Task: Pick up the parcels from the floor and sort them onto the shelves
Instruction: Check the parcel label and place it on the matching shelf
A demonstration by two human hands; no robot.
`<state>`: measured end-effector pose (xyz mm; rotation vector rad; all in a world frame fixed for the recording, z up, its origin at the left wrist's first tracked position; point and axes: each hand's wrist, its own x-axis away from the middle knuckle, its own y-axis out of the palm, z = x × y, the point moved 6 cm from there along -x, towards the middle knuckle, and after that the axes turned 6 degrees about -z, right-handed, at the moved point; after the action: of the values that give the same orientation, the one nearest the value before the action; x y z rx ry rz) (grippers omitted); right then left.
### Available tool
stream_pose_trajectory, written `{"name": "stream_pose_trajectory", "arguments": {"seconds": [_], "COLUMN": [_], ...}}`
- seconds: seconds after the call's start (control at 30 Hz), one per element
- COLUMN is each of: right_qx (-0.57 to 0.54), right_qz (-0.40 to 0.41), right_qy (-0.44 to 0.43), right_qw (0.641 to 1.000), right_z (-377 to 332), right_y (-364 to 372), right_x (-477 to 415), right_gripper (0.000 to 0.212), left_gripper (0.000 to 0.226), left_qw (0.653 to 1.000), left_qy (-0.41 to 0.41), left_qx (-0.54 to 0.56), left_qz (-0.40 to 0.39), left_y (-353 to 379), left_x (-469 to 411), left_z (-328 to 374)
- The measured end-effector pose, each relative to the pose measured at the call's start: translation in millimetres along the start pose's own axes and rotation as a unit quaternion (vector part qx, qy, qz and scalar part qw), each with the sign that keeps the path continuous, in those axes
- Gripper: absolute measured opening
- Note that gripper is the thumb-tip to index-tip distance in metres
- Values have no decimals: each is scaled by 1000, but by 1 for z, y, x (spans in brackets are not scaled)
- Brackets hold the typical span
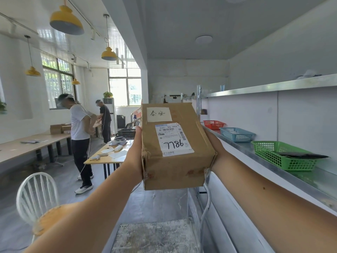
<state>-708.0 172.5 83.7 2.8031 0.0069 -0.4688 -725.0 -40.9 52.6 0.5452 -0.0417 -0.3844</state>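
Parcel lifted; not yet shelved.
We grip the brown cardboard parcel (175, 143) between left hand (134, 154) and right hand (214, 145), fingers curled behind it out of view; it hangs in air beside the grey metal shelf (313, 179).

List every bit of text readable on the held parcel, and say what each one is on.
"泰安": handwritten on the white slip stuck on the cardboard parcel.
"530- 05 094": printed at the top of the shipping label.
"7786": in marker on the same label.
Barcodes, fine print and the parcel's red markings: too small or blurred to read.
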Motion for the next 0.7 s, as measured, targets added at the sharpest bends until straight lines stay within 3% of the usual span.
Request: {"name": "stream_pose_trajectory", "arguments": {"seconds": [0.13, 0.3, 0.47, 0.57, 0.7], "right_qx": [2, -30, -49, -27, -71], "right_qz": [3, 7, 50, 55, 27], "right_qy": [12, 35, 52, 50, 65], "right_qw": [1000, 999, 996, 997, 995], "right_z": [11, 19, 28, 30, 41], "right_y": [-8, -5, -11, -9, -11], "right_x": [-10, -9, -11, -11, -13], "right_gripper": [52, 26, 47, 27, 55], "left_gripper": [85, 84, 84, 89, 99], "left_qw": [1000, 1000, 1000, 1000, 999], "left_qy": [-9, -8, -11, -23, -38], "left_qx": [3, -1, 14, 4, -4], "left_qz": [4, 10, 8, 9, -10], "left_y": [-10, -16, -20, -26, -29], "left_x": [-5, -11, -14, -15, -17], "left_z": [-3, -8, -14, -16, -19]}}
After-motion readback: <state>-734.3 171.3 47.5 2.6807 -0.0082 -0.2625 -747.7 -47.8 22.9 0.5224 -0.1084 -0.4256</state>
